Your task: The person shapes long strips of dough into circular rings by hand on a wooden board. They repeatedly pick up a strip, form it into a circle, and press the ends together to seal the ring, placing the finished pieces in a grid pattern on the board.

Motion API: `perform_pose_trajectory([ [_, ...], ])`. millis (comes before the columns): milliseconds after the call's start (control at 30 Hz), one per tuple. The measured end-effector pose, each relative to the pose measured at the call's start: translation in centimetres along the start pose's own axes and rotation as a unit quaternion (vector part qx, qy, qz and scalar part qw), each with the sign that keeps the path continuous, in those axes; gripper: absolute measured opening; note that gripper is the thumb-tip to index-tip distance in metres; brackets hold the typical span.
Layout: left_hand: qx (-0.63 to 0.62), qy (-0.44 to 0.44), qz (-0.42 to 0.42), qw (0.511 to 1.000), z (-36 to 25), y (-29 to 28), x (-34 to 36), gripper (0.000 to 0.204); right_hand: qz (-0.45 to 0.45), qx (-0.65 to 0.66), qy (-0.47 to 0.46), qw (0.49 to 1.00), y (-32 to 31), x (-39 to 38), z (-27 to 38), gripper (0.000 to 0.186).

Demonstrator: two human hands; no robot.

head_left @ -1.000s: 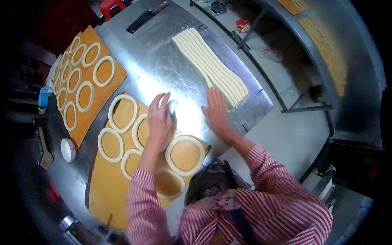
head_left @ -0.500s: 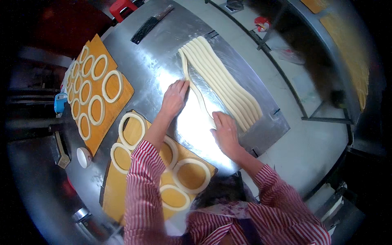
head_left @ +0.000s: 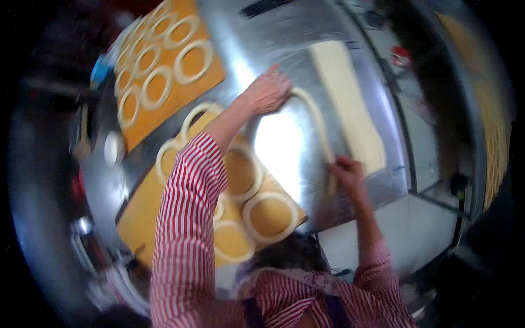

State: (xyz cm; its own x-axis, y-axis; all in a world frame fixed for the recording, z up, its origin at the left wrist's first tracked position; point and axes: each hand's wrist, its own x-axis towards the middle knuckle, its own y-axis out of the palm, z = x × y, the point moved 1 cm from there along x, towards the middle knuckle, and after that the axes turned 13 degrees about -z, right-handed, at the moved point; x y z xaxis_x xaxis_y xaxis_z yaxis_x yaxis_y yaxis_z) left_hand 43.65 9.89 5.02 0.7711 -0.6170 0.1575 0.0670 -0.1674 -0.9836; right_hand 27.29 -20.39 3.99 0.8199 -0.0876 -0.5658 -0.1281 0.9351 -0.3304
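Note:
A pale rope of dough curves in the air or just over the metal table between my two hands; the blur hides how high it is. My left hand is closed around its far end. At the near end, the fingers of my right hand pinch the dough. Right of the rope lies a row of several dough strips, side by side and touching. Dough rings, such as one by my left sleeve, lie on a wooden board left of and below the hands.
Another wooden board at the far left carries several dough rings. A white bowl stands by its near corner. Part of a dark-bladed tool shows at the top of the metal table. Right of the table is pale floor.
The dough rope has been moved away from lying along the strips and now bows between both hands. My left hand went up and right, my right hand right. The whole view has shifted.

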Motion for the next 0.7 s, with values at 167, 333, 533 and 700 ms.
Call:
perform_pose_trajectory([
  [167, -0.249, -0.199, -0.230, 0.920, -3.5, -5.0, -13.9, 0.033, 0.017, 0.098, -0.025, 0.995, -0.4, -1.6, 1.5, 0.031],
  [333, -0.229, -0.363, -0.198, 0.881, -3.3, -11.0, -31.7, 0.031, 0.143, -0.040, -0.108, 0.983, 8.9, -6.4, 9.6, 0.030],
  [533, -0.027, -0.425, -0.256, 0.868, -2.9, -13.6, -51.1, 0.029, 0.195, -0.199, -0.316, 0.907, 28.3, -13.4, 11.7, 0.032],
  [700, 0.031, -0.565, -0.254, 0.784, -0.2, -13.2, -58.1, 0.038, 0.138, -0.217, -0.406, 0.877, 41.9, -15.8, 14.6, 0.032],
])
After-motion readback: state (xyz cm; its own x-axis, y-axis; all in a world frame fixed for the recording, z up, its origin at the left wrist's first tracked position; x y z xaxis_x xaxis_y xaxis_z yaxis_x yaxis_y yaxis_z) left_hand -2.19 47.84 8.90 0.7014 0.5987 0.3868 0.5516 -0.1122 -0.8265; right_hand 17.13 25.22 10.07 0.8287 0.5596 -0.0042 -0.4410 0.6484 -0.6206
